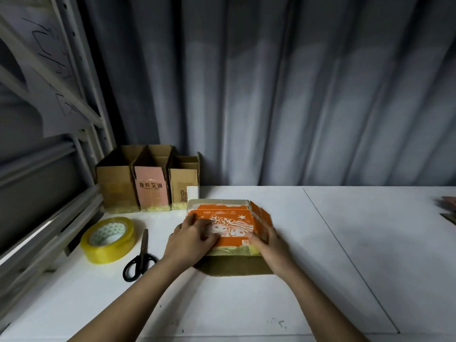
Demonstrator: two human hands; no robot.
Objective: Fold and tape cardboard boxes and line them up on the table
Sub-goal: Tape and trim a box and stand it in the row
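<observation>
Centrally, both hands (195,239) pressing orange box (229,224)

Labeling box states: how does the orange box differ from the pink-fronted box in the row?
The orange box lies low mid-table under both hands; the pink-fronted box stands upright in the back row, untouched. The orange one carries a cartoon print, the pink one plain characters. Both are cardboard with tape showing at an edge.
</observation>
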